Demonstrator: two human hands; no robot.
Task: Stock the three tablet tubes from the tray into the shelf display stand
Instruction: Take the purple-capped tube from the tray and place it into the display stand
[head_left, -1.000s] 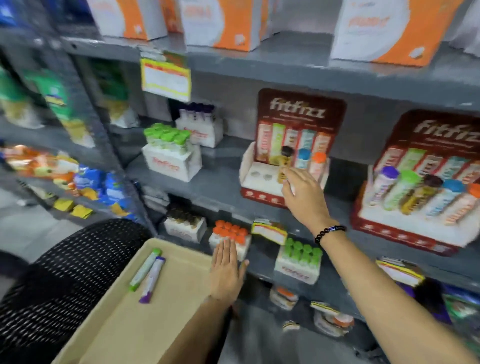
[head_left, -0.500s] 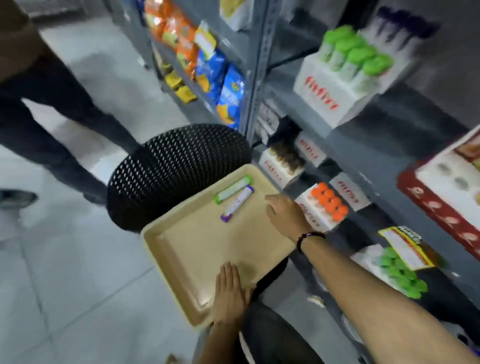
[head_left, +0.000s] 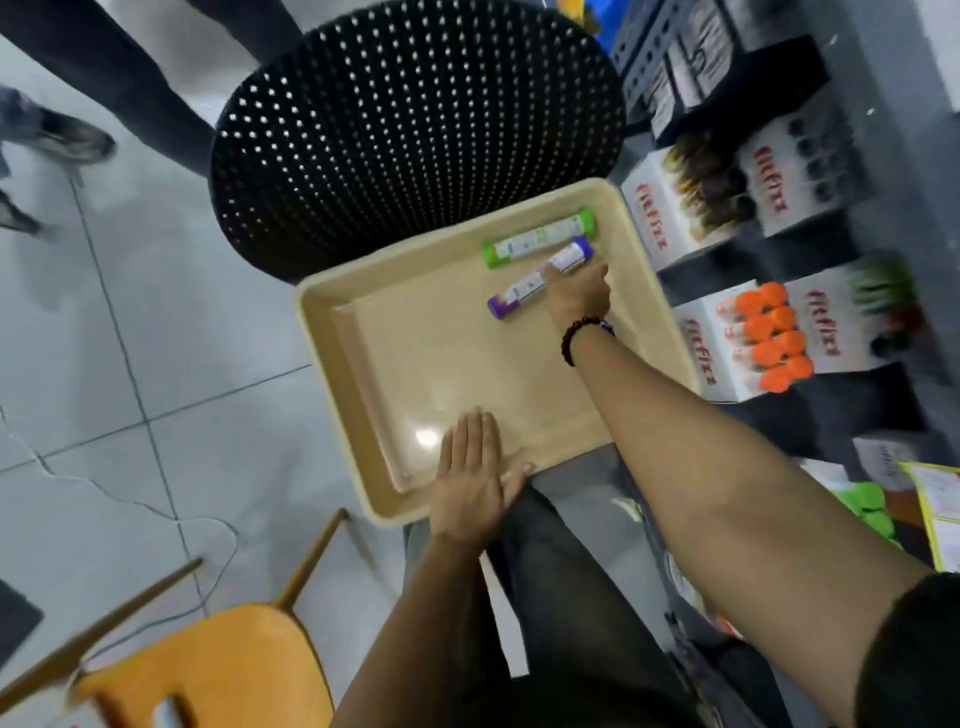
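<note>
— What writing is legible?
— "fitfizz" in red on the white shelf boxes.
— The hands?
— Right hand curls its fingers onto the purple tube, beside the green tube, on the tray. Left hand lies flat on the rim.

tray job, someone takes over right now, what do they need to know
Left hand: flat and open on the near edge of the tray, steadying it.
Right hand: reaching across the tray, fingers on the purple tube; a full grip is not clear yet.
Green tube: lying in the tray's far corner, just beyond the purple one, untouched.
Done: only two tubes lie in the tray; the stand is out of view now.
Left: lift the purple tube and stock it, then the green one.
</note>
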